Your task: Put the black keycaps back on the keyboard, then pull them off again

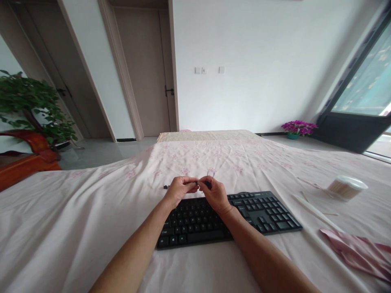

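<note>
A black keyboard lies on the cloth, partly covered by my forearms. Over its back edge, my left hand is closed, thumb and fingers pinching a small dark piece. My right hand is closed too, its fingertips meeting the left ones at that piece. Out of the right hand stick thin wire loops; a dark part shows between its fingers, and the rest of this wire-looped tool is hidden. Small black pieces lie on the cloth left of my left hand.
To the right are a clear tub of cotton swabs, loose swabs, a long white stick and a pink cloth. A pale flowered cloth with folds covers the table. Red wooden furniture stands at the left.
</note>
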{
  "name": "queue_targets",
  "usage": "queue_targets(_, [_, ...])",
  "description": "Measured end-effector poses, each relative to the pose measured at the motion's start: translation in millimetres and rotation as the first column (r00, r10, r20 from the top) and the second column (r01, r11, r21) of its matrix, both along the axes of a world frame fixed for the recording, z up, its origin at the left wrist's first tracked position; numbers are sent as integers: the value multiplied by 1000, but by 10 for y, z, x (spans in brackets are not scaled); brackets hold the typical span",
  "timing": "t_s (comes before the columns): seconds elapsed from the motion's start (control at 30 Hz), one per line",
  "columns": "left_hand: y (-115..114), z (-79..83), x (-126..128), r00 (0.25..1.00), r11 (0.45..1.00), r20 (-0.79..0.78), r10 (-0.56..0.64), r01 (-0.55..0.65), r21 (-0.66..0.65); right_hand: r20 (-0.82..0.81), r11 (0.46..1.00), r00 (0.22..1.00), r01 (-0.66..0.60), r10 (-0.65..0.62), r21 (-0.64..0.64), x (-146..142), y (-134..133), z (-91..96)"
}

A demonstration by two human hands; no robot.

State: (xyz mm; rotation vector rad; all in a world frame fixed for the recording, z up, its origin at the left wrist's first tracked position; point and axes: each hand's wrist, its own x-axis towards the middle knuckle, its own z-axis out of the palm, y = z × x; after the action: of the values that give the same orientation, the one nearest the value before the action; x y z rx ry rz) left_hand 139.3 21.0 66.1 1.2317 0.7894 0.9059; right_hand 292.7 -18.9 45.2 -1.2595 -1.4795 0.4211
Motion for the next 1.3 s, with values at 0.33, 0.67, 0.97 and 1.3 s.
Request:
queue_targets(0.33, [242, -225, -119, 894, 864, -284, 346, -185, 469, 19, 1000, 1000, 16, -15, -19, 0, -30, 40])
queue_targets(0.67, [260, -241, -76, 687, 769, -532, 495, -61, 636, 20, 1000, 1000, 11, -11, -3, -9, -36, 42])
queue_targets(0.97, [287, -285, -63, 583, 761, -651, 486, 84, 644, 14, 1000, 1000, 11, -11, -14, -16, -39, 52])
queue_targets(1.3, [324, -358, -50, 549, 764, -700, 457, 160, 625, 18, 1000, 1000, 0, 0, -18, -15, -47, 65])
